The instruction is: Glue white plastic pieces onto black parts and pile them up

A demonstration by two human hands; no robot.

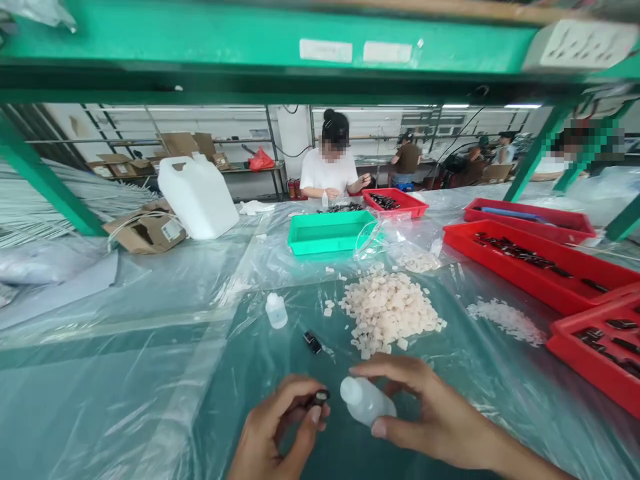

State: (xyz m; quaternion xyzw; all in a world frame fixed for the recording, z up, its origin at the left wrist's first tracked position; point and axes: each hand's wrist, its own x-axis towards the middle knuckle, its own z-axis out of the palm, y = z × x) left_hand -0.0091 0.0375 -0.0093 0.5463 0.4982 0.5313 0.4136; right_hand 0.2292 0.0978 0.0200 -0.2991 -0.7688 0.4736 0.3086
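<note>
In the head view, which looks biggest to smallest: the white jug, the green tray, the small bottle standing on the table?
1. white jug
2. green tray, close to the jug, so that order is unsure
3. small bottle, clearly smallest though nearer the camera

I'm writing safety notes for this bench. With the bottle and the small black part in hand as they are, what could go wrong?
1. The right hand holds the bottle tilted, tip toward the black part in the left hand; liquid might land on the fingers.
2. The loose plastic sheet is wrinkled, so a dropped part could slide away.
3. The pile of white pieces lies close; drips might foul it.
</note>
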